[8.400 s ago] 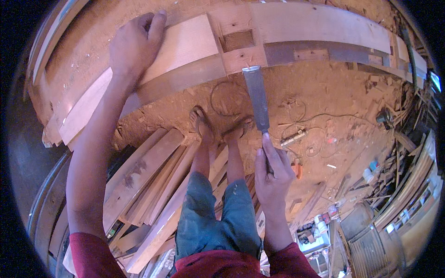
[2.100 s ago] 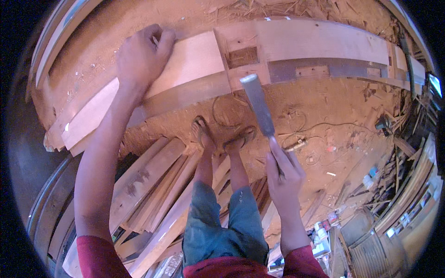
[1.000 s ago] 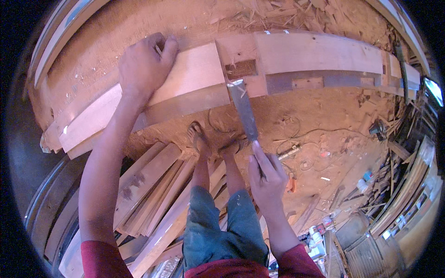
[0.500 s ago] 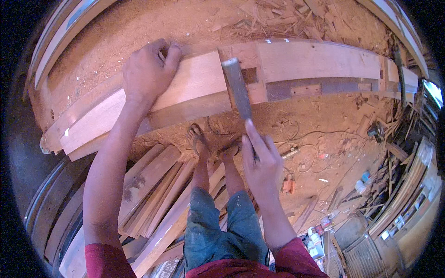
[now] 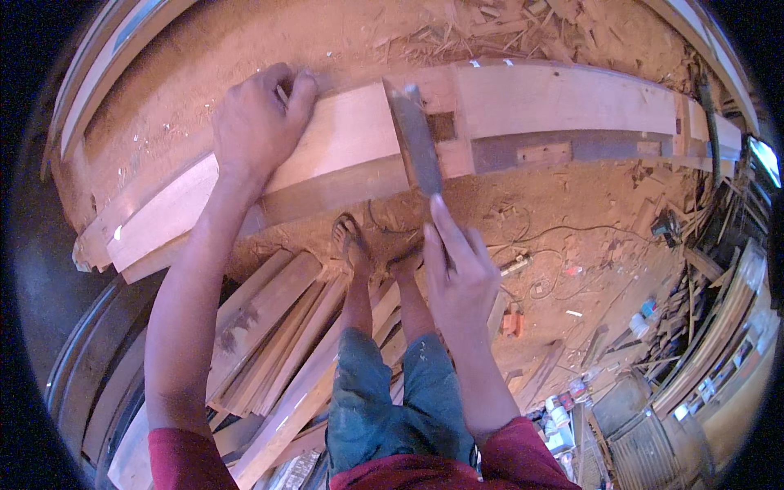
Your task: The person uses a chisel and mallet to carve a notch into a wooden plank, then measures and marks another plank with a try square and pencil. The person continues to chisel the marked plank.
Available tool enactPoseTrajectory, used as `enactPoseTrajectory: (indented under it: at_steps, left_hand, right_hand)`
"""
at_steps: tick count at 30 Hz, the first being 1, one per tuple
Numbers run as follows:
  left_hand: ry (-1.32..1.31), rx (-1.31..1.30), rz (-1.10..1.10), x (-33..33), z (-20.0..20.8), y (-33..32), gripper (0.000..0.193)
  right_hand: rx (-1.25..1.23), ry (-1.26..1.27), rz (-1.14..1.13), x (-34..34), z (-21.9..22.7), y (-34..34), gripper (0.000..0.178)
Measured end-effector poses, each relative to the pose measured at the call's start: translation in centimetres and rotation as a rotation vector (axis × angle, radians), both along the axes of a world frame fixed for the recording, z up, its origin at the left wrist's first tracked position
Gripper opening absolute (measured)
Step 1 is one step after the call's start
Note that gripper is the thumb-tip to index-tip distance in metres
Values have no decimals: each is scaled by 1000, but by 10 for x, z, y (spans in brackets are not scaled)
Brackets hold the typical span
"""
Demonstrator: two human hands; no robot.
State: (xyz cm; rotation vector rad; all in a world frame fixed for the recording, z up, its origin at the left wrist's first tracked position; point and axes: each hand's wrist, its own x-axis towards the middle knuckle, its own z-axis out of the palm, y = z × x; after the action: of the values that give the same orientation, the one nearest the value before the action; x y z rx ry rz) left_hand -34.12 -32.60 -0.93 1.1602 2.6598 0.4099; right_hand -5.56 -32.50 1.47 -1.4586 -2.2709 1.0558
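Note:
My right hand [image 5: 464, 278] grips a wide chisel [image 5: 421, 147], index finger stretched along it; the handle is mostly hidden by the fingers. Its flat grey blade points away from me, over the recessed notch of a long curved wooden piece [image 5: 563, 102], close beside the step at the left. Within the recess is a dark square mortise [image 5: 442, 126]. My left hand [image 5: 257, 122] rests closed on the pale left part of the wood, near its far edge. Its fingers curl out of sight, so what they hold, if anything, cannot be made out.
Several planks [image 5: 278, 327] lean or lie at the lower left, beside my legs. Wood shavings and offcuts [image 5: 523, 37] litter the sawdust floor beyond the workpiece. A cable [image 5: 572, 230] winds across the floor at the right, near an orange object [image 5: 512, 322] and stacked scraps [image 5: 670, 327].
My right hand and the chisel have shifted slightly up and away from me, along the notch. The left hand stays on the wood in nearly the same pose.

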Motion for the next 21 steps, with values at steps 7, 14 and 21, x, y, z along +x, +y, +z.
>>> enactPoseTrajectory:
  at_steps: [7, 14, 21]
  left_hand:
    - [-4, 7, -23, -1, 1, -2, 41]
    - [-39, -19, 5, -4, 2, -1, 40]
    - [-30, -28, -3, -1, 0, -3, 40]
  right_hand:
    - [30, 59, 1, 14, -10, -16, 39]
    - [23, 53, -68, 38, 0, -31, 37]
    - [-3, 21, -39, 35, 3, -5, 38]
